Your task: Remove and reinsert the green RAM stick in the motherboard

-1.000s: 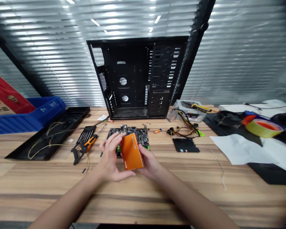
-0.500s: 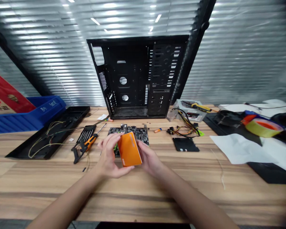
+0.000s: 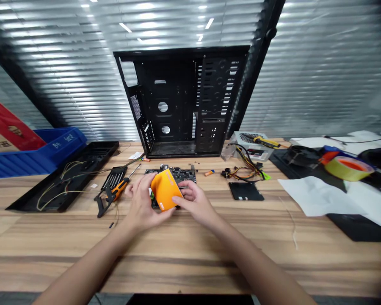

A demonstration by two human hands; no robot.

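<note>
A small orange box (image 3: 167, 190) with white lettering is tilted between my two hands over the near part of a dark motherboard (image 3: 187, 174). My left hand (image 3: 142, 205) is closed around its left side, fingers at the upper left and thumb along the bottom edge. On the right, my right hand (image 3: 195, 203) pinches the box, its thumb on the front face and its fingers curled by the right edge. Much of the motherboard is hidden behind the box and hands.
Behind stands an open black computer case (image 3: 178, 101). To the left lie an orange-handled screwdriver (image 3: 120, 189), a black side panel (image 3: 63, 182) and a blue bin (image 3: 66, 142). A power supply (image 3: 252, 146), a black drive (image 3: 246, 191), white paper (image 3: 317, 195) and tape (image 3: 349, 168) lie to the right.
The orange box has tilted further and shifted slightly left and up. My right thumb has moved from the box's right edge onto its front face.
</note>
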